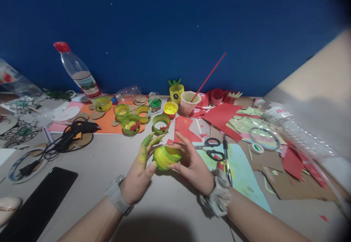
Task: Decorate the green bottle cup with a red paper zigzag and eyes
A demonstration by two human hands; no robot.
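Note:
Both my hands hold a small yellow-green painted cup (166,157) just above the table (115,161) in the middle of the view. My left hand (139,170), smeared with green and yellow paint, grips its left side with thumb and fingers. My right hand (190,163) wraps round its right side. I wear a grey watch (118,198) on the left wrist and a grey scrunchie (219,194) on the right.
Several similar green-yellow cups (131,123) stand on an orange sheet behind my hands. A yellow paint pot (170,109), a patterned cup with a red stick (189,103), scissors (211,148), a pen (227,156), red paper scraps (221,116), a glue gun (79,128), a plastic bottle (78,72) and a black phone (38,201) lie around.

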